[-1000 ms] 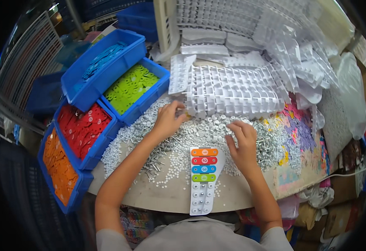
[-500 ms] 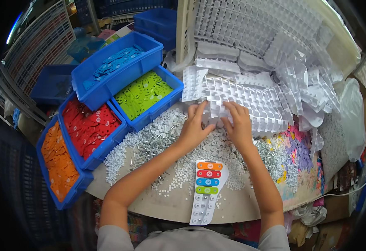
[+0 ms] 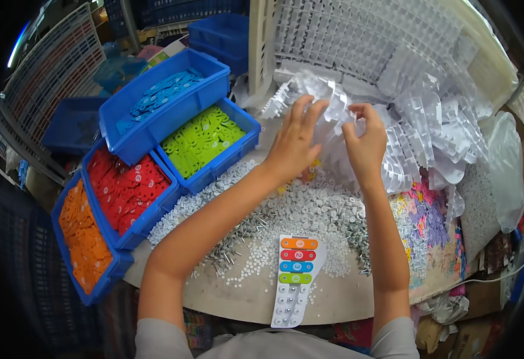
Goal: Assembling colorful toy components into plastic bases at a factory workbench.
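Observation:
In the middle, my left hand (image 3: pixel 295 140) is raised with its fingers stretched and thumb apart, its fingertips against blurred white molded plastic pieces (image 3: pixel 324 96). My right hand (image 3: pixel 366 140) has curled fingers and thumb at the right side of these pieces, closed on their edge as far as the blur shows. Nearest to me lies one white foot-shaped board (image 3: pixel 292 296), carrying an orange, a red, a blue and a green strip in its upper part. Bare studs in two columns fill its lower part.
At left stand blue bins of blue (image 3: pixel 166 93), green (image 3: pixel 205 140), red (image 3: pixel 130 185) and orange strips (image 3: pixel 85 239). Small white caps (image 3: pixel 310 206) and metal pins (image 3: pixel 232 233) cover the table's middle. More white plastic pieces (image 3: pixel 447 131) and purple parts (image 3: pixel 426 218) lie at right.
Both hands have moved up and away from me, and the right one also rightward. The near end of the white pieces, flat before, is now lifted and tilted, uncovering some yellow parts.

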{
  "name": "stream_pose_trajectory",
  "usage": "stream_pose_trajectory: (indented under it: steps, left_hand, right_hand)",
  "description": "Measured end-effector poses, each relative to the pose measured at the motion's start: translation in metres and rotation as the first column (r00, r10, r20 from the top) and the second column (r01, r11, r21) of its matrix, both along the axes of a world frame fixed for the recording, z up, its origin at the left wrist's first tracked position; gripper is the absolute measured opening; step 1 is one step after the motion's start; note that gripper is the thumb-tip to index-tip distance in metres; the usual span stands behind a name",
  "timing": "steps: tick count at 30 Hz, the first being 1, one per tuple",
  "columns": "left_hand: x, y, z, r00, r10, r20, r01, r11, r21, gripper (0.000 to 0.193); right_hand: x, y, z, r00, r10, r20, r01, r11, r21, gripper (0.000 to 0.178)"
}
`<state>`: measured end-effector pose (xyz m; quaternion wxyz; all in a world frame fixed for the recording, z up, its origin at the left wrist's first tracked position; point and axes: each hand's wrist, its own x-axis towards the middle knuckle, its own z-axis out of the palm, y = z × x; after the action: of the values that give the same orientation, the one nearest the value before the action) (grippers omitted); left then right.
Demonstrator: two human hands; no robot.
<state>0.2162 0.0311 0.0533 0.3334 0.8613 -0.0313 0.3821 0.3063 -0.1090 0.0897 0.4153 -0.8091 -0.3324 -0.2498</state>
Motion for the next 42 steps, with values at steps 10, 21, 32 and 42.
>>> stream_pose_trajectory:
  steps: [10,21,32,42]
  left_hand:
    - [0.084,0.069,0.002,0.993,0.112,0.039,-0.118,0.932,0.343,0.089]
    - [0.030,0.072,-0.069,0.875,0.350,-0.336,-0.329,0.937,0.118,0.005]
    - [0.029,0.051,-0.130,0.895,0.360,-0.265,-0.235,0.883,0.407,0.016]
    - [0.016,0.052,-0.123,0.882,0.224,-0.415,-0.029,0.903,0.428,0.014]
  right_hand:
    - [0.119,0.064,-0.022,0.936,0.044,0.350,-0.050,0.999,0.007,0.032]
    - [0.018,0.005,-0.021,0.922,0.165,0.350,-0.120,0.982,-0.149,0.033]
    - [-0.064,-0.050,-0.078,0.873,0.485,0.053,-0.347,0.694,-0.632,0.012]
    - [-0.078,-0.080,-0.081,0.842,0.538,0.022,-0.411,0.669,-0.620,0.013]
